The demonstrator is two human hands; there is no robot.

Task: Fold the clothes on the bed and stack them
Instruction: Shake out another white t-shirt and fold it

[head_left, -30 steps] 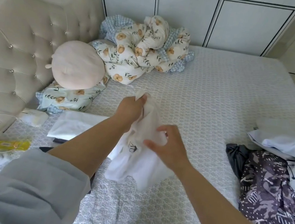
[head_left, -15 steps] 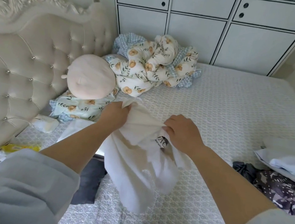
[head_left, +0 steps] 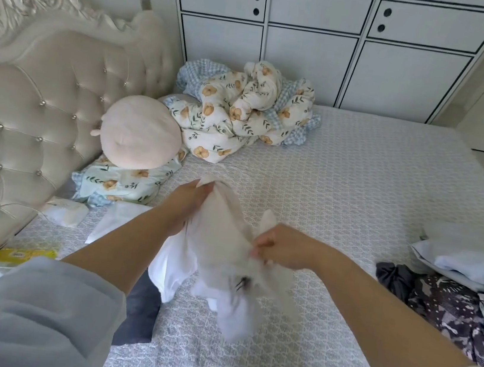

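1. Here, the white garment is held bunched in the air above the bed, on the near side of the floral quilt.
2. The left hand is seen gripping an upper edge of the garment, its fingers curled round the cloth on the side nearer the quilt.
3. The right hand is seen pinching a second bunch of cloth, farther from the quilt and lower than the left hand.
4. The garment's long axis is judged to run from the left hand's hold downward, away from the quilt; the loose tail is blurred and its outline cannot be read.
5. The two holds are set close together, so the next move is judged to call for them to be drawn apart until the cloth lies flat.
6. A dark patterned garment lies unfolded on the bed, well to the right of the quilt.
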